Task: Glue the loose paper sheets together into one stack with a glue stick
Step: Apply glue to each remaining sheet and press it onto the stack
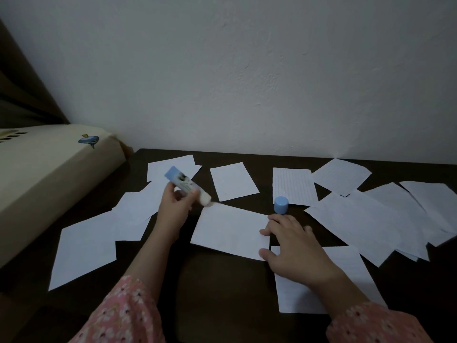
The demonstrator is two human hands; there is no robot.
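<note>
While the left hand (pixel 176 206) grips an uncapped glue stick (pixel 187 185), its white tip at the far left corner of a paper sheet (pixel 231 231), the right hand (pixel 294 246) lies flat, fingers spread, on that sheet's right edge. The blue cap (pixel 281 205) stands just beyond, among loose sheets (pixel 358 219) on the dark table (pixel 222 288).

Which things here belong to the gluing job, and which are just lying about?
Job: uncapped blue-and-white glue stick in left hand; white paper sheet steadied by right hand; round blue cap; scattered white sheets.
Lying about: cream box.
</note>
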